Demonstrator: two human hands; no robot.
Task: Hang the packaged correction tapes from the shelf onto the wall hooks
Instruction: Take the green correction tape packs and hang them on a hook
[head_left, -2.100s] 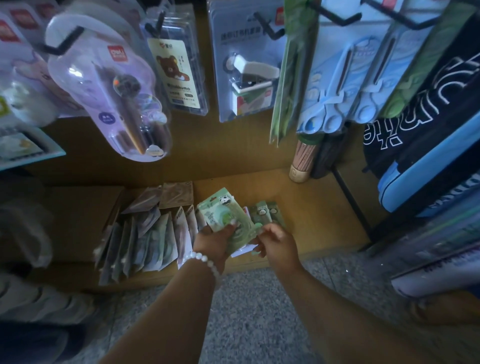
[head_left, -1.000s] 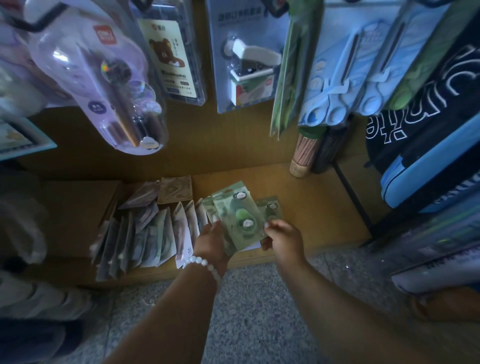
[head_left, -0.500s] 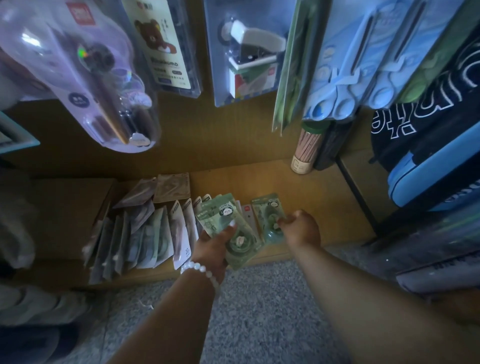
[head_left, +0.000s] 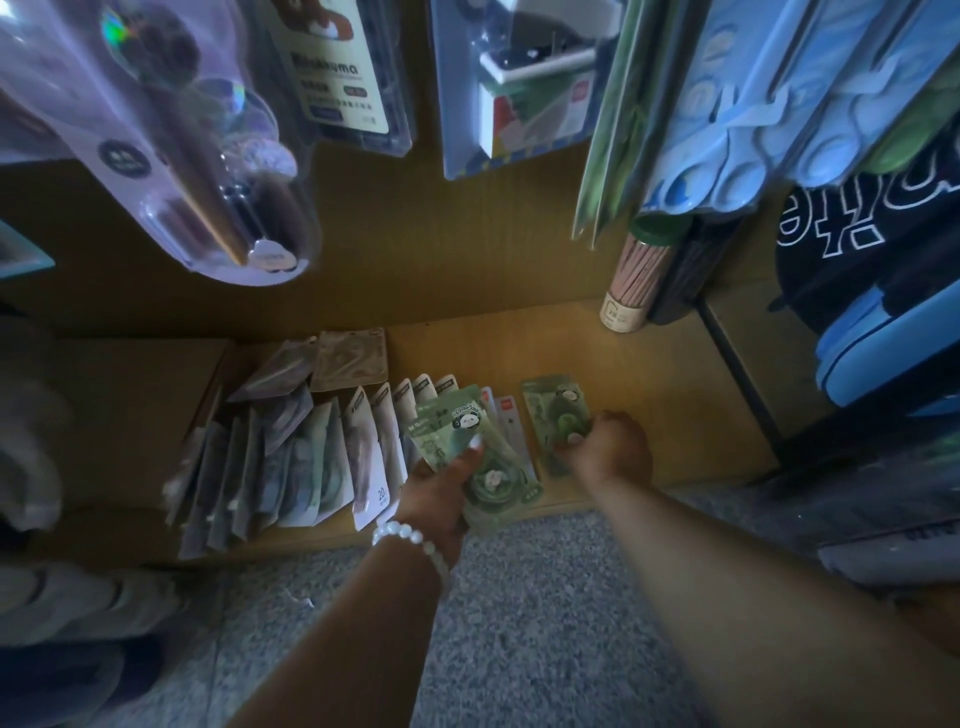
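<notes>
Low wooden shelf (head_left: 649, 384) is sitting just above a grey speckled floor (head_left: 545, 623), dim light. Left hand (head_left: 441, 493), white bead bracelet (head_left: 410, 538) on the wrist, is gripping a small stack of green packaged correction tapes (head_left: 467, 441), thumb pressing across the front card, fingers curling behind; the stack is being held just over the shelf's front edge. Right hand (head_left: 613, 447) is reaching to one more green correction tape pack (head_left: 556, 415) lying flat on the shelf, fingers curling onto its lower end; cannot tell whether the pack is lifting off the wood. Row of other carded packs (head_left: 291, 457) is leaning in a fan to the left on the same shelf, just beside the held stack. Pencil tube (head_left: 634, 280) is standing at the shelf's back right. Blister packs are hanging overhead on the wall: a lilac pen pack (head_left: 171, 156), a bear-print card (head_left: 337, 78), a stapler pack (head_left: 519, 88), blue scissors packs (head_left: 753, 119).
</notes>
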